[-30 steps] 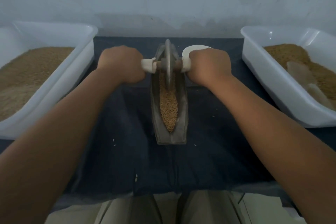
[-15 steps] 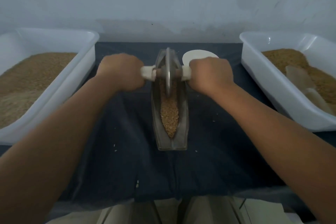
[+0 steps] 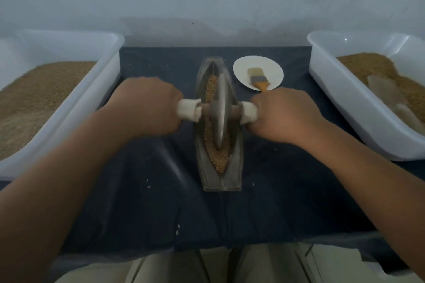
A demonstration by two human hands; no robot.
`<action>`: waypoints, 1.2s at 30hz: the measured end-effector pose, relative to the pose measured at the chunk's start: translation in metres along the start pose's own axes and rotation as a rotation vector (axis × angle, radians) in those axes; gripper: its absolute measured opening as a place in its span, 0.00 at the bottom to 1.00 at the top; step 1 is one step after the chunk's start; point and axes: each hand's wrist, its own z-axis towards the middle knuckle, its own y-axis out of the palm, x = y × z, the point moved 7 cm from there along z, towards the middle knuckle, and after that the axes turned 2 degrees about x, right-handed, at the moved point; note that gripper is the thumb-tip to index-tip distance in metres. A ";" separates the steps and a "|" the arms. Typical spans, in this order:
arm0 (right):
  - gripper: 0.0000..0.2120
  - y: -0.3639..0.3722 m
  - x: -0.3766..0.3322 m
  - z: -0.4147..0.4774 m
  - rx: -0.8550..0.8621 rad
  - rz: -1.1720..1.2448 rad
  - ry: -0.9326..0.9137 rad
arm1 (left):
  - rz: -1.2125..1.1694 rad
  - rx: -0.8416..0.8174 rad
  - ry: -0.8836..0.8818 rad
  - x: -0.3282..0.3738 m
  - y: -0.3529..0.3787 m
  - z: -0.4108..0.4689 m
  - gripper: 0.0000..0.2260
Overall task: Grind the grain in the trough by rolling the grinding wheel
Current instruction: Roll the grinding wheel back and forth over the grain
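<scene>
Now, your left hand (image 3: pixel 147 108) and right hand (image 3: pixel 282 117) are each curled tight round a white-wrapped end of the axle (image 3: pixel 234 110), with the wheel (image 3: pixel 220 108) upright at mid-trough (image 3: pixel 236 167) on the grain (image 3: pixel 219 158). Press evenly on both sides so the disc rolls end to end without riding up the walls. The plate (image 3: pixel 243 69) with its brush (image 3: pixel 258 78) lies just beyond your right hand. The left bin (image 3: pixel 92 96) and right bin (image 3: pixel 340 99) flank the cloth (image 3: pixel 142 202), well apart.
</scene>
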 end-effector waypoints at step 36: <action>0.19 -0.025 -0.014 -0.031 0.098 -0.033 -0.054 | -0.135 -0.055 0.013 0.004 0.002 -0.035 0.09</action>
